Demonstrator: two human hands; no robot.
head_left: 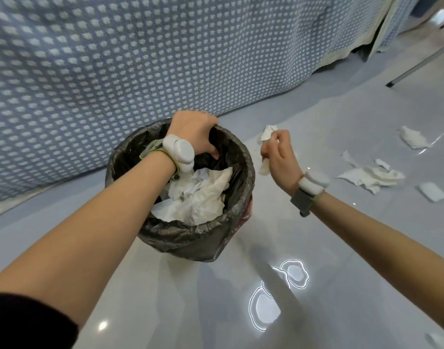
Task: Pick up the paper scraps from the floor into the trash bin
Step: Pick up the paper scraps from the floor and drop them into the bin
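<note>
A round trash bin (190, 238) lined with a black bag stands on the floor in the middle, with crumpled white paper (200, 195) inside. My left hand (193, 132) grips the bin's far rim. Just right of the bin, my right hand (278, 152) is closed on white paper scraps (267, 133) that stick out above and below the fist. More paper scraps lie on the floor to the right: a large torn piece (369, 176), a small one (414, 138) and a flat one (432, 191).
A bed draped in blue cloth with white dots (140, 59) runs along the back, close behind the bin. A thin metal leg (417, 66) slants at the upper right. The grey floor (215, 298) is glossy with light reflections.
</note>
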